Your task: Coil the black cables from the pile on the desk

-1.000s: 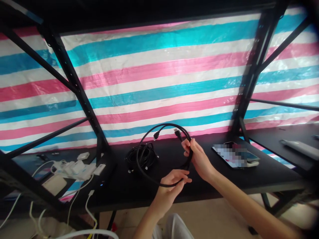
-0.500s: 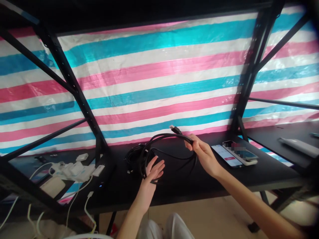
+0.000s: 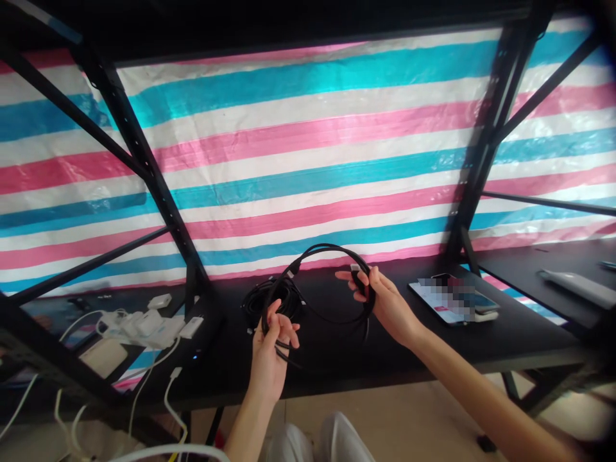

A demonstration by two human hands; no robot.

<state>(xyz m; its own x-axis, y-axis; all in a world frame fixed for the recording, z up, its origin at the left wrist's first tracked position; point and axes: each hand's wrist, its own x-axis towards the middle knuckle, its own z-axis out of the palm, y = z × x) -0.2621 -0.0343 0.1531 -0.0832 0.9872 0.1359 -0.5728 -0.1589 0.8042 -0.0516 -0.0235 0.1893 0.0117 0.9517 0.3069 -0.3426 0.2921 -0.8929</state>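
Grasping with the right hand (image 3: 387,305) one side of a looped black cable (image 3: 330,245), in the air above the middle of the black tabletop (image 3: 337,366); pressing the thumb against the gathered strands and pointing one finger leftward, just beside a pale-tipped plug (image 3: 355,269). Holding the loop's left side in the left hand (image 3: 274,340), curling the fingers loosely about the strands and letting short lengths protrude on the right, below the fingers. Holding the hands well apart, arching the cable between them on the far side and sagging a thinner strand lower down, nearer the right hand. Showing a second plug (image 3: 292,272) at the loop's far left portion. Showing just beyond the left hand, on the tabletop, a coiled bundle of black cables (image 3: 255,298), partly hidden by hand and loop. Displaying to the right of the right hand two phones (image 3: 437,303), side by side or slightly overlapping, with screens partly pixelated. Displaying at the left a cluster of white chargers (image 3: 139,327) with trailing white leads (image 3: 168,398). Rising behind everything, in pink, white and blue stripes: plastic sheeting (image 3: 312,160).
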